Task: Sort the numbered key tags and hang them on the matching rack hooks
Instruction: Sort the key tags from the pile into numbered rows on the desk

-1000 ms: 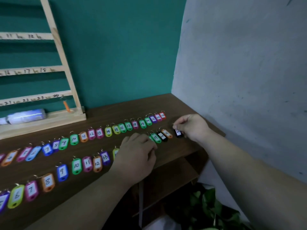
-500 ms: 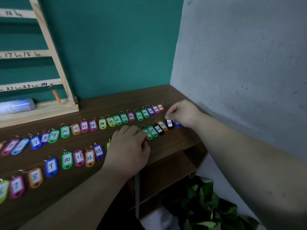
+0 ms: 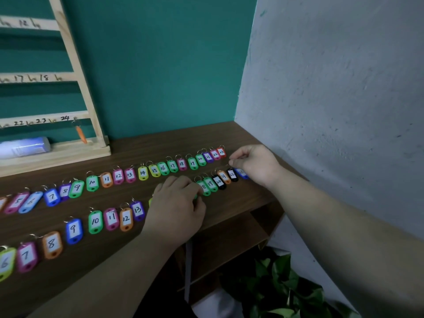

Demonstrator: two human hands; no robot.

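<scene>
Two rows of coloured numbered key tags lie on the brown table (image 3: 229, 136). The back row (image 3: 142, 173) runs up to the red 23 tag (image 3: 221, 152). My left hand (image 3: 176, 203) rests knuckles up on the front row, covering the tags between the purple 13 (image 3: 137, 210) and the green 18 (image 3: 203, 187). My right hand (image 3: 254, 165) is at the row's right end, thumb and forefinger pinched together just above the black 22 tag (image 3: 232, 175). A blue tag (image 3: 242, 173) lies partly under that hand. The wooden rack (image 3: 75, 65) stands at the back left.
An orange tag (image 3: 81, 134) hangs from the rack near the number 24. A pale cylinder (image 3: 25, 146) lies on the rack's base. A grey wall (image 3: 332, 88) closes in on the right. Below the table edge are a shelf (image 3: 229, 244) and a leafy plant (image 3: 282, 283).
My right hand set the black 22 tag at the end of the front row and shifted slightly right; a blue tag now lies beyond it. My left hand stayed put.
</scene>
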